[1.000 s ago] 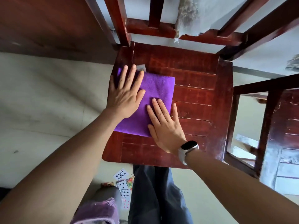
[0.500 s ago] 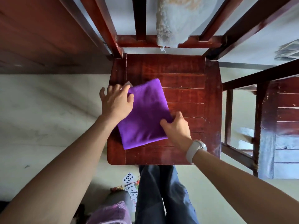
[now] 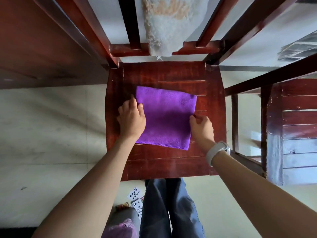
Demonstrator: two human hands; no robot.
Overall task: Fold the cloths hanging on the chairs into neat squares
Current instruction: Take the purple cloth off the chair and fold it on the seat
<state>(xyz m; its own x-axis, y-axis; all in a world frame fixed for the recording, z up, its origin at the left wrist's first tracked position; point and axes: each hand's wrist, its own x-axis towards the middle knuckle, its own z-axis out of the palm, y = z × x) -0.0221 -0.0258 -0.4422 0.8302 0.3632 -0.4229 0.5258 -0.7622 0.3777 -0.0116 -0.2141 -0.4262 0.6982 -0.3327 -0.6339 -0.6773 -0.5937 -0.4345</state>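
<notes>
A purple cloth [image 3: 167, 115], folded into a rough square, lies flat on the dark red wooden chair seat [image 3: 163, 162]. My left hand [image 3: 131, 118] grips the cloth's left edge with curled fingers. Opposite it, my right hand [image 3: 201, 127], with a white watch on the wrist, pinches the right edge. A fluffy white and tan cloth [image 3: 169, 23] hangs over the chair's backrest, above the seat.
A second wooden chair [image 3: 295, 127] stands close on the right. Dark wooden furniture [image 3: 39, 40] fills the upper left. Playing cards [image 3: 135, 198] and a purple slipper [image 3: 120, 229] lie on the pale floor by my legs.
The hands went from pressing flat on the cloth to gripping its side edges. The cloth has turned and slid toward the middle of the seat.
</notes>
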